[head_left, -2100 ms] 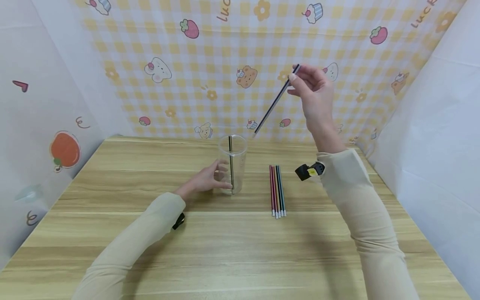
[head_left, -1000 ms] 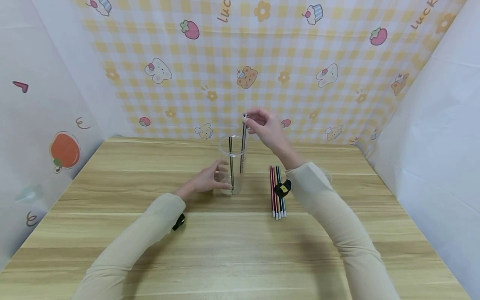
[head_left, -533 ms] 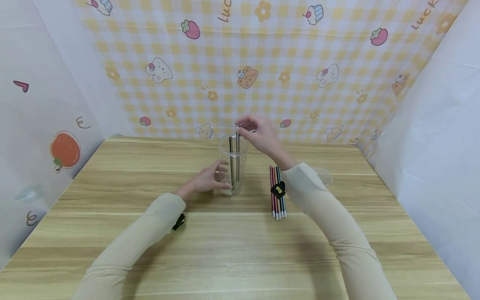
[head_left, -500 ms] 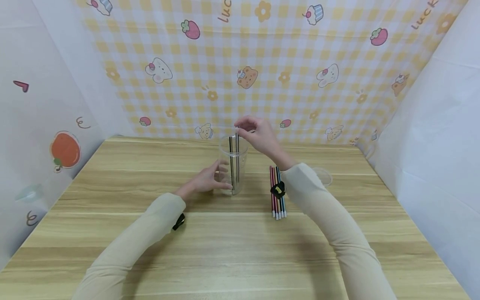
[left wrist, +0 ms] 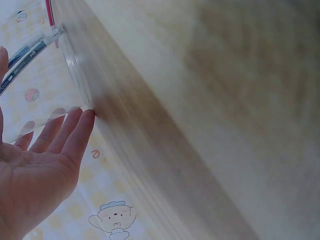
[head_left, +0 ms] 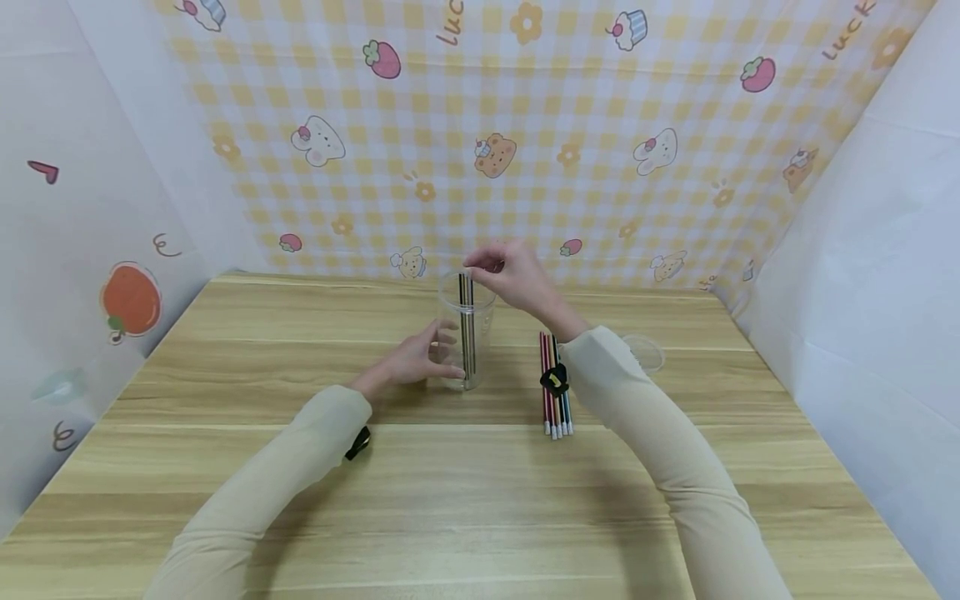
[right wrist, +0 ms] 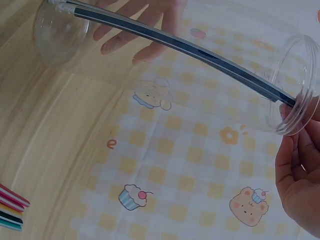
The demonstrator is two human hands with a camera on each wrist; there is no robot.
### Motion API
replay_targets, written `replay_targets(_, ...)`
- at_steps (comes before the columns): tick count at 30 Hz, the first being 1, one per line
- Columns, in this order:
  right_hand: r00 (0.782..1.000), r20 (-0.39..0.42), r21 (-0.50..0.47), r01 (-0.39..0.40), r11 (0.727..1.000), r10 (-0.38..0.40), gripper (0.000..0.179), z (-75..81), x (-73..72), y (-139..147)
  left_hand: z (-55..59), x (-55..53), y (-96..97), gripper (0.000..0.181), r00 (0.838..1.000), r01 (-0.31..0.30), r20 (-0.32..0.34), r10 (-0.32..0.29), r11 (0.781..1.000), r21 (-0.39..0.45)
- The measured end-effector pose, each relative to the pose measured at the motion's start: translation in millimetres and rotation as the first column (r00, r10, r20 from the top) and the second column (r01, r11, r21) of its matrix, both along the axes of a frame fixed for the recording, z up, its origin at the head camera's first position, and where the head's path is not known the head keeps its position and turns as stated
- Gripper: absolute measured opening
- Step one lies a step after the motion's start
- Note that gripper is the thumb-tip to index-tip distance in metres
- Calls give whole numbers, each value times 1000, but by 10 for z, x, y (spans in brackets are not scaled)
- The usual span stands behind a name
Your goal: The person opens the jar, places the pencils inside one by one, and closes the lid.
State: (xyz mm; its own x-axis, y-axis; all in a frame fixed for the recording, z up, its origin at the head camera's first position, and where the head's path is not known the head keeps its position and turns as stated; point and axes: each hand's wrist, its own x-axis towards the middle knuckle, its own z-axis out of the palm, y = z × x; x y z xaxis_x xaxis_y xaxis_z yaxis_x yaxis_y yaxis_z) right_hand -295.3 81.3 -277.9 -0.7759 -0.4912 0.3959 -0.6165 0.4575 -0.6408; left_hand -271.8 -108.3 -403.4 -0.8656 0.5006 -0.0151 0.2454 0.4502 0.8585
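A clear plastic cup (head_left: 485,337) stands upright on the wooden table. My left hand (head_left: 412,357) holds its side low down, thumb in front and fingers behind. Inside stands a dark striped pencil (head_left: 462,333). At the rim my right hand (head_left: 517,277) pinches the top of a second dark pencil (head_left: 472,337), most of which is inside the cup beside the first. In the right wrist view the fingertips (right wrist: 286,111) meet the pencil's end at the cup's mouth. The left wrist view shows "HB" printed on a pencil (left wrist: 31,56) in the cup.
Several pencils (head_left: 555,421) in red, yellow, black and blue-green lie side by side right of the cup, partly under the right wrist's black camera (head_left: 555,381). A clear round lid-like piece (head_left: 647,353) lies behind the right sleeve. A patterned cloth (head_left: 420,150) hangs behind the table.
My right hand has brought the dark pencil from the upper right over to the cup and lowered it inside, close to the first one. The left hand has stayed on the cup.
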Motion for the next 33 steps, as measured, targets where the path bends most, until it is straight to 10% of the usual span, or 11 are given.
replay_targets(16, 991, -135, 184, 11, 983, 14, 10, -7, 21, -26, -13, -14, 9, 76, 1000, -2, 19, 2, 1000, -9)
replay_targets(33, 982, -147, -84, 109, 991, -120, 10, 3, -12, 140, -19, -19, 4, 75, 1000, -22, 12, 22, 1000, -14)
